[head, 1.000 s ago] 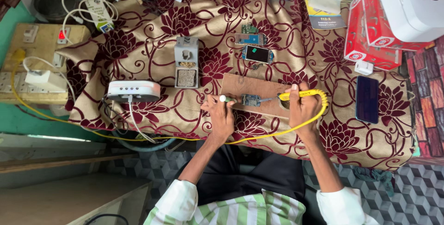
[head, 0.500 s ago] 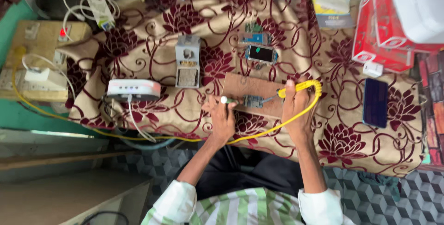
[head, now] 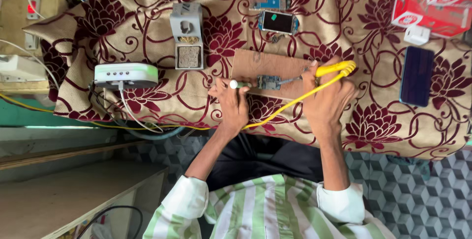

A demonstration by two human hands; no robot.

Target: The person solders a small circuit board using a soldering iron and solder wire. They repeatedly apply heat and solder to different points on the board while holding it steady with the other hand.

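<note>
**Soldering at the Near Edge**

While the small circuit board (head: 268, 82) lay on a brown wooden board (head: 268, 67) close to the tabletop's near edge, its long axis ran left to right. The right hand (head: 327, 99) gripped a yellow-handled soldering iron (head: 334, 68), tip pointing left onto the circuit board, its yellow cord trailing off the edge. The left hand (head: 232, 102) pinched a small white-tipped tool (head: 238, 84) beside the circuit board's left end. Open patterned cloth (head: 373, 121) lay right of the hands, up to a dark phone (head: 416, 76). A grey soldering stand (head: 186, 35) and white box (head: 126, 75) stood to the left.
</note>
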